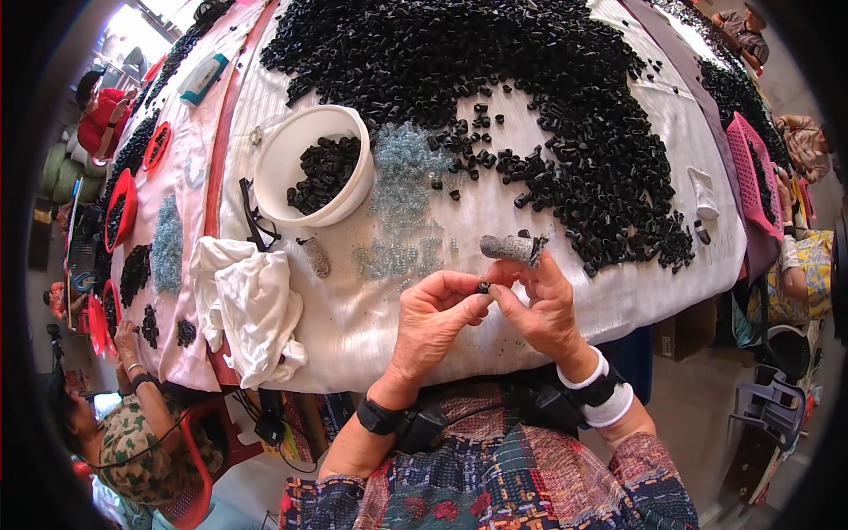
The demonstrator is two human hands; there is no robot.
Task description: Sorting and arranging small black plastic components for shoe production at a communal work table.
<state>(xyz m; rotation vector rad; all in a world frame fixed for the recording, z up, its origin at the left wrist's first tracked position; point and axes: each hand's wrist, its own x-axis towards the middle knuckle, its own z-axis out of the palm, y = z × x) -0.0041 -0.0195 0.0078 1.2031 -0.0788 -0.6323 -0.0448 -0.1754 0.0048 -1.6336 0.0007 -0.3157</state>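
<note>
My left hand (428,320) and my right hand (549,311) meet above the near edge of the table, fingertips pinched around a small black part (483,287). A grey knitted finger sleeve (511,248) with a dark end covers a finger of my right hand. Just beyond my hands lies a loose patch of small clear bluish pieces (402,190). The large heap of black parts (459,53) spreads across the far side and down to the right. Left of the clear pieces stands a white bowl (267,181) holding more black parts.
Dark-framed glasses (254,216), another grey finger sleeve (315,257) and a crumpled white cloth (247,309) lie on the left of the white-covered table (353,340). People work at neighbouring tables on both sides, with red trays (120,212) at left and a pink basket (751,172) at right.
</note>
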